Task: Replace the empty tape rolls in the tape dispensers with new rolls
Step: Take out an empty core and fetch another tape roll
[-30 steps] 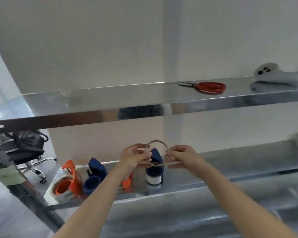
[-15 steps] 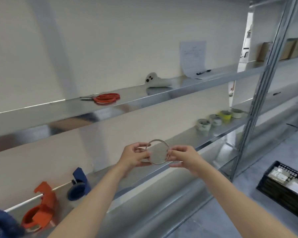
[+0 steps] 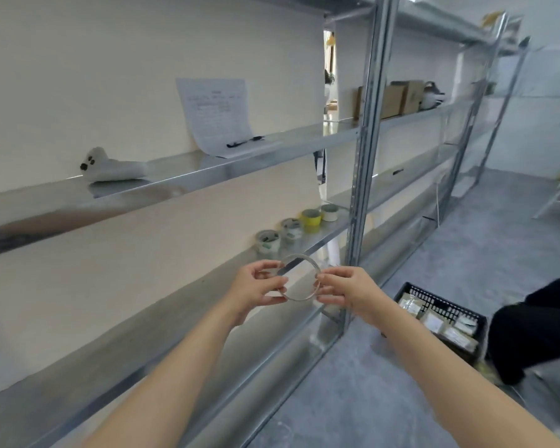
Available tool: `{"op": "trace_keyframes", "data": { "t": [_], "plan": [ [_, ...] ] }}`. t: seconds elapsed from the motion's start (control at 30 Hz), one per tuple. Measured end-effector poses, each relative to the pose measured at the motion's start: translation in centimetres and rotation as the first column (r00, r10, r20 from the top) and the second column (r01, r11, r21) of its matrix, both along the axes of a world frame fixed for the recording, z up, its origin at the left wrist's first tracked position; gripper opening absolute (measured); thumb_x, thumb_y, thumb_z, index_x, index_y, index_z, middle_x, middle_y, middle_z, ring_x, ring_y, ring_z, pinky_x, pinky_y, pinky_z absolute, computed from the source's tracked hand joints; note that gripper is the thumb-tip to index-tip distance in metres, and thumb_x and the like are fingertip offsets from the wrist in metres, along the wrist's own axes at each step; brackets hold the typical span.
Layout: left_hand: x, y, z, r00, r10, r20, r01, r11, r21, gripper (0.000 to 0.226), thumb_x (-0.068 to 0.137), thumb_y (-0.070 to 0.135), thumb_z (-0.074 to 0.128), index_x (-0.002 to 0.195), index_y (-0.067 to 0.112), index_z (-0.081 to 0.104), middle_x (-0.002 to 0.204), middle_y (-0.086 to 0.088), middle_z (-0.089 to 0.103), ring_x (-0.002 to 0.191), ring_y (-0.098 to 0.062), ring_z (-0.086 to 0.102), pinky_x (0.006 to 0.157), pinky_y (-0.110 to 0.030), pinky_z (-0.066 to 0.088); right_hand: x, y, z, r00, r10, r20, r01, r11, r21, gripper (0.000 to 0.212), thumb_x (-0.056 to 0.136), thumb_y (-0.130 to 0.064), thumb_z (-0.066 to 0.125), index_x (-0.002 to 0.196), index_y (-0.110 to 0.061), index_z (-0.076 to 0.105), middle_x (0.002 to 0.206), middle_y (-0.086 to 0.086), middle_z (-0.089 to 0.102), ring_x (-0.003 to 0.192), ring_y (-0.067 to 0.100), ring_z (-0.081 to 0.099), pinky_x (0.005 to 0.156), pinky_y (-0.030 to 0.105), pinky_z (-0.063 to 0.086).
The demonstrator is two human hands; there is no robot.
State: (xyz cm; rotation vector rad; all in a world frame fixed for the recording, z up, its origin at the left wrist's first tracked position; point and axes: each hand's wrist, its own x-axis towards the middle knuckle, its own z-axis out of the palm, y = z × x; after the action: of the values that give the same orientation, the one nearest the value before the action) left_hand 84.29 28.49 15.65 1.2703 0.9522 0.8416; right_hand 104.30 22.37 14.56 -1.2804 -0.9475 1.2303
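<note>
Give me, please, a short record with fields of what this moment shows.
held: empty tape roll, a thin bare ring, raised in front of the shelves
left hand: pinches the ring's left edge
right hand: pinches the ring's right edge
supply: four tape rolls in a row on the lower shelf, the third yellow
upper shelf: white controller; paper sheet against the wall, pen on it
floor: black crate to the right

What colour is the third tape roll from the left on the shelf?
The third tape roll is yellow, best seen in the head view.
</note>
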Motion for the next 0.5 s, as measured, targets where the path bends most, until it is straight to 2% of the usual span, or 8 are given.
{"op": "trace_keyframes", "data": {
  "t": [0.1, 0.2, 0.33, 0.5],
  "plan": [
    [3.5, 0.6, 0.2, 0.998, -0.057, -0.004, 0.057, 0.998, 0.015, 0.024, 0.080, -0.007, 0.068, 0.097, 0.008, 0.065, 0.079, -0.014, 0.061, 0.064, -0.019, 0.063, 0.065, -0.040, 0.061, 3.2, -0.4, -0.2, 0.999, -0.050, -0.015, 0.050, 0.999, 0.008, 0.014, 0.086, -0.006, 0.069, 0.096, 0.003, 0.069, 0.084, 0.017, 0.071, 0.076, 0.023, 0.071, 0.076, 0.036, 0.061],
    [6.6, 1.6, -0.4, 0.995, -0.097, -0.011, 0.097, 0.995, 0.002, 0.023, 0.080, -0.007, 0.067, 0.100, 0.006, 0.066, 0.079, -0.015, 0.060, 0.067, -0.021, 0.062, 0.067, -0.042, 0.061, 6.1, -0.3, -0.9, 0.997, -0.079, 0.008, 0.079, 0.997, 0.011, 0.012, 0.085, -0.009, 0.070, 0.093, 0.000, 0.071, 0.088, 0.018, 0.072, 0.082, 0.027, 0.071, 0.082, 0.042, 0.058],
    [10.5, 3.7, -1.2, 0.990, -0.144, -0.012, 0.143, 0.989, -0.020, 0.029, 0.080, -0.005, 0.068, 0.109, -0.001, 0.063, 0.079, -0.015, 0.063, 0.066, -0.019, 0.064, 0.069, -0.042, 0.060, 9.8, 0.7, -1.3, 0.994, -0.110, -0.001, 0.110, 0.994, -0.005, 0.013, 0.085, -0.010, 0.070, 0.096, -0.002, 0.070, 0.091, 0.020, 0.071, 0.085, 0.030, 0.070, 0.074, 0.035, 0.059],
    [14.2, 8.1, -1.9, 0.977, -0.210, -0.033, 0.210, 0.978, 0.006, 0.036, 0.078, 0.002, 0.074, 0.112, 0.003, 0.064, 0.085, -0.015, 0.067, 0.075, -0.020, 0.067, 0.073, -0.040, 0.060, 13.3, 3.8, -1.7, 0.990, -0.139, -0.003, 0.139, 0.990, 0.000, 0.018, 0.085, -0.010, 0.070, 0.098, 0.001, 0.069, 0.093, 0.020, 0.072, 0.080, 0.025, 0.072, 0.069, 0.031, 0.059]
  ]
}}
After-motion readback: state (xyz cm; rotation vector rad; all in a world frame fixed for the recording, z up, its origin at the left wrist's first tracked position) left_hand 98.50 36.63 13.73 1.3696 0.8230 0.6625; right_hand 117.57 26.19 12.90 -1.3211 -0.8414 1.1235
